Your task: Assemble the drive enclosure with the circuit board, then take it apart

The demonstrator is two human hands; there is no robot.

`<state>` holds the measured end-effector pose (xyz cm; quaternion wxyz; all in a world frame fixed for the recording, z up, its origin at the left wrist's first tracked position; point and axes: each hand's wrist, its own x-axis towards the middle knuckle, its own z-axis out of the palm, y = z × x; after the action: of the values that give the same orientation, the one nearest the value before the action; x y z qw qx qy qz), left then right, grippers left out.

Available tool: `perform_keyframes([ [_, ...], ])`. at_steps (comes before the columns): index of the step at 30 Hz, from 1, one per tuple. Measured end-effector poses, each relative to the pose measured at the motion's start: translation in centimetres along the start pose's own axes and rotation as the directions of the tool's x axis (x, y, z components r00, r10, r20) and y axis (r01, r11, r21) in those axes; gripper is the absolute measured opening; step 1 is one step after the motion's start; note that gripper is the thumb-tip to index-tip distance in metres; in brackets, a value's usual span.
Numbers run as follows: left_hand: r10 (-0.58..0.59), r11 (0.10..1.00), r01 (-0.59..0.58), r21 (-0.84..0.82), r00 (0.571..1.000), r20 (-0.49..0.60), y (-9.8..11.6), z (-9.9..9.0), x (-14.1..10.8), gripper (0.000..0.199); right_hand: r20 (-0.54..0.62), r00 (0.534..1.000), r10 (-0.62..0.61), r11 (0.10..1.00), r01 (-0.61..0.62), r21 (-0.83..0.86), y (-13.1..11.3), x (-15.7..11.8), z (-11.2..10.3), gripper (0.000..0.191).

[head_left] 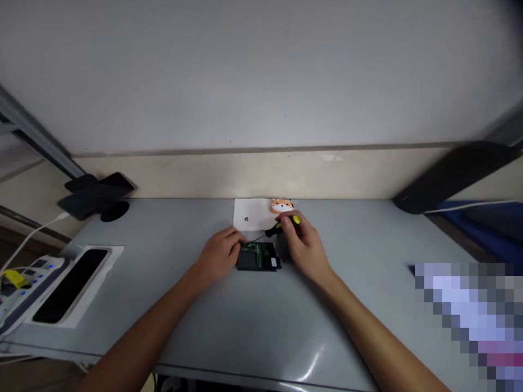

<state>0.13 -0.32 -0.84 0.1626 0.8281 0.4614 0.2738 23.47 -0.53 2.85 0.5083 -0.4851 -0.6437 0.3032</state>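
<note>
A black device with an exposed green circuit board [258, 257] lies flat on the grey table. My left hand [221, 251] is closed at its left edge, the fingertips at the upper left corner. In my right hand [303, 243] is a black and yellow screwdriver [273, 229], tilted so its thin shaft points left to the board's upper edge. Whether the tip touches the board cannot be made out. Behind the device, a white sheet [255, 220] carries a few tiny dark pieces [246, 219] and an orange and white animal-face item [281, 206].
On the left of the table [229, 332] are a phone [71, 286] on white paper, a power strip [35, 294] with cables, and a dark stand [96, 196]. A black cylinder [445, 177] leans at the back right. A pixelated area covers the right front.
</note>
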Motion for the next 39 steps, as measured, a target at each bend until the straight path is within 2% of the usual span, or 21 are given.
perform_keyframes([
  [22,0.001,1.000,-0.001,0.023,1.000,-0.013,0.15,-0.10,0.04,0.030,0.004,0.998,-0.063,0.998,0.064,-0.015,-0.80,-0.37,0.23,0.029],
  [39,0.015,1.000,-0.015,0.026,1.000,-0.008,0.14,-0.01,0.00,0.032,0.005,0.999,-0.037,0.999,0.037,-0.018,-0.54,-0.19,0.25,0.031],
])
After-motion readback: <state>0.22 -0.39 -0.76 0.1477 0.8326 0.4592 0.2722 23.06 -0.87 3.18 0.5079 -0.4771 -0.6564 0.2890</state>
